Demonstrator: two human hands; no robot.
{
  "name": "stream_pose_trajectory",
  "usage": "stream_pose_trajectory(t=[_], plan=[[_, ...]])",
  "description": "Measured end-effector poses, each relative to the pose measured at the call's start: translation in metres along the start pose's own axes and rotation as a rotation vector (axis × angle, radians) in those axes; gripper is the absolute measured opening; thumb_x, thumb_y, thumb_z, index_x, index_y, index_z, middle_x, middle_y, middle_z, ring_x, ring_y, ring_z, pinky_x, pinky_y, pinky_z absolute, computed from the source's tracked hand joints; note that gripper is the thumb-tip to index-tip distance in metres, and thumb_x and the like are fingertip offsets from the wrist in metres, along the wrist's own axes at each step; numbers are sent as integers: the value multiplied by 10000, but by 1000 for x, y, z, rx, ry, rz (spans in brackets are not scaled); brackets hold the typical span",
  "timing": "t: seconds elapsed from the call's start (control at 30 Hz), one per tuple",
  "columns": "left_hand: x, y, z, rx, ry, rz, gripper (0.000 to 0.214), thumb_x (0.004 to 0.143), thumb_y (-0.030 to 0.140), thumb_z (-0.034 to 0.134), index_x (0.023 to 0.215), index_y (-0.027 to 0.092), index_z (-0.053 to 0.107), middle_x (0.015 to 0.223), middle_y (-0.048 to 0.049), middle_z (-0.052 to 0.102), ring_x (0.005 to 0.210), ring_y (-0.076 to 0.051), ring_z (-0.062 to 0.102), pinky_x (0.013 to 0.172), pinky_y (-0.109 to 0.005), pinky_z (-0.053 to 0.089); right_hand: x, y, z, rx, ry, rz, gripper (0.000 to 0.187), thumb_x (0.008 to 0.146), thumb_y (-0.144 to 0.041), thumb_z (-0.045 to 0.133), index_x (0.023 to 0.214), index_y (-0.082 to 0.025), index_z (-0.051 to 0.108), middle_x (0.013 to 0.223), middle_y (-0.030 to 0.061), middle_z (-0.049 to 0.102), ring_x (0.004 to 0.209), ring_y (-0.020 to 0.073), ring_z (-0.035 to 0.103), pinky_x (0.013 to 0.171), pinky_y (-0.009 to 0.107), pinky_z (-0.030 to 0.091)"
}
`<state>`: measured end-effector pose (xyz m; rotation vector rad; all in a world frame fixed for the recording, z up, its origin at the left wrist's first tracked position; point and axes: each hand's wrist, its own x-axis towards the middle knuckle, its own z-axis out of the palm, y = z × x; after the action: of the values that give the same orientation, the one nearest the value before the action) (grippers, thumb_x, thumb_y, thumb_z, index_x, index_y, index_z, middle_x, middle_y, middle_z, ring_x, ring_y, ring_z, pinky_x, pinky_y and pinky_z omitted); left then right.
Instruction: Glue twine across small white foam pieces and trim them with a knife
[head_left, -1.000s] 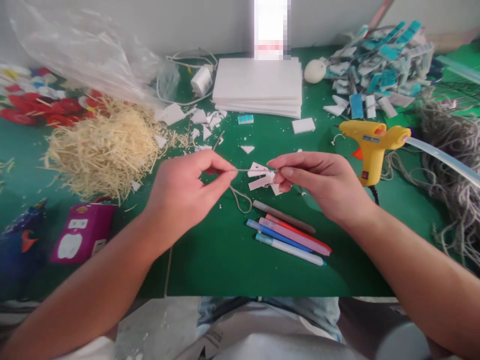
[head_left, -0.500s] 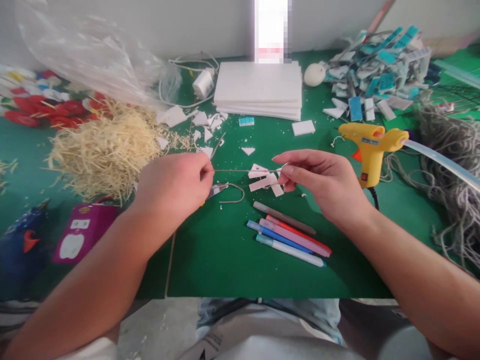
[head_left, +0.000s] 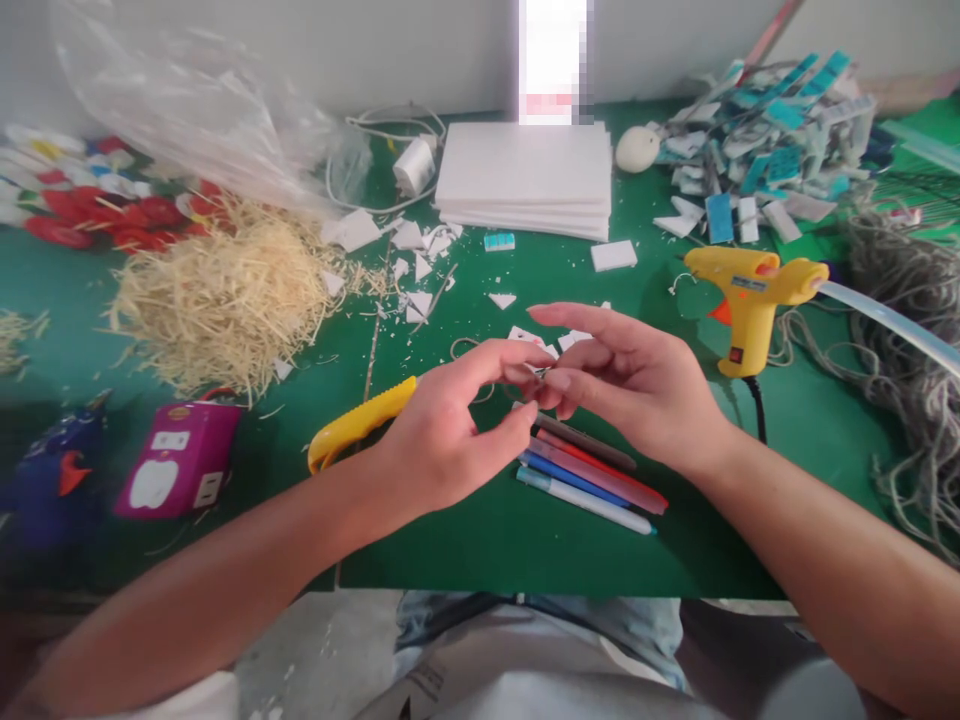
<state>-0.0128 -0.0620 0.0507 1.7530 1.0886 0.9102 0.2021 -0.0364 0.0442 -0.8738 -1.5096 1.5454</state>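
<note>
My left hand [head_left: 465, 425] and my right hand [head_left: 630, 370] meet over the middle of the table, fingertips touching. Both pinch a thin grey string [head_left: 486, 396] between thumb and fingers; its ends are mostly hidden by the fingers. A loop of it shows just left of the fingertips. Small white foam pieces [head_left: 576, 340] lie behind the hands, partly covered. Below them rest several markers [head_left: 592, 500], side by side. A yellow utility knife [head_left: 364, 420] lies beside my left wrist, its front end hidden by the hand.
A yellow glue gun [head_left: 750, 290] stands at right, with a heap of grey string [head_left: 907, 300] beyond. Straw [head_left: 225, 300] and a purple power adapter [head_left: 180, 460] lie left. White foam sheets [head_left: 525, 165] are stacked behind; blue-and-white scraps [head_left: 780, 130] are piled back right.
My left hand has moved right to meet my right hand, and the string stretched between them has gone slack. The yellow knife has come into fuller view.
</note>
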Motion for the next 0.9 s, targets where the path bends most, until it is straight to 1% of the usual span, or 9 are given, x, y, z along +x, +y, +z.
stream_pose_trajectory(t=[0.1, 0.2, 0.3, 0.4, 0.47, 0.53, 0.6, 0.77, 0.9], plan=[[4, -1, 8, -255, 33, -191, 190, 905, 308, 753, 1064, 214, 708, 861, 4, 777, 709, -144, 739, 653, -256, 627, 1, 1, 0, -42, 2, -25, 387, 974, -204, 786, 1358, -192, 736, 758, -60, 793, 657, 113, 748, 669, 255, 643], [9, 0, 5, -219, 52, -240, 134, 858, 322, 778, 933, 222, 731, 660, 64, 614, 521, -91, 518, 476, -220, 443, 2, 1, -1, -148, 8, -54, 385, 987, -252, 767, 1367, -194, 746, 750, -56, 775, 644, 124, 730, 656, 277, 624], [11, -2, -1, -57, 86, -216, 100, 876, 317, 747, 825, 231, 740, 632, 51, 622, 532, -101, 507, 493, -236, 424, 4, 6, -4, -394, 68, -129, 367, 1001, -261, 727, 1362, -206, 761, 827, -22, 807, 702, 149, 739, 741, 324, 643], [12, -9, -9, 107, 158, -165, 135, 920, 362, 740, 854, 245, 757, 668, 28, 691, 579, -137, 591, 528, -261, 460, 10, 16, -10, -729, 131, -300, 358, 981, -316, 723, 1320, -218, 787, 1101, 78, 852, 994, 246, 796, 924, 429, 655], [12, -15, -13, 327, 198, -81, 134, 963, 351, 706, 894, 248, 758, 738, 1, 739, 648, -164, 650, 587, -282, 487, 15, 24, -12, -966, 139, -371, 355, 968, -377, 730, 1274, -213, 808, 1275, 146, 825, 1179, 331, 767, 1015, 514, 626], [11, -19, -17, 572, 203, -3, 140, 1000, 312, 658, 924, 242, 753, 866, -37, 796, 744, -188, 698, 663, -303, 501, 20, 30, -12, -1132, 131, -393, 387, 984, -431, 715, 1277, -196, 810, 1292, 178, 805, 1245, 386, 729, 1083, 586, 583], [11, -22, -18, 706, 175, 9, 137, 1012, 292, 642, 961, 235, 755, 945, -55, 825, 753, -192, 702, 692, -312, 490, 23, 33, -10, -1221, 124, -416, 427, 1007, -466, 691, 1284, -162, 808, 1253, 197, 797, 1256, 412, 708, 1110, 613, 557], [15, -23, -15, 701, 86, -116, 121, 1013, 284, 658, 1034, 221, 759, 880, -29, 826, 616, -168, 636, 663, -305, 443, 26, 35, -5, -1279, 121, -518, 451, 1058, -467, 611, 1205, -97, 822, 1151, 210, 797, 1163, 384, 725, 1065, 547, 564], [19, -24, -12, 581, 82, -138, 111, 1011, 288, 656, 1000, 213, 738, 764, -2, 760, 614, -163, 628, 640, -283, 433, 28, 37, -6, -1304, 123, -436, 458, 1049, -512, 629, 1228, -135, 818, 1171, 194, 794, 1190, 396, 694, 1093, 586, 536]])
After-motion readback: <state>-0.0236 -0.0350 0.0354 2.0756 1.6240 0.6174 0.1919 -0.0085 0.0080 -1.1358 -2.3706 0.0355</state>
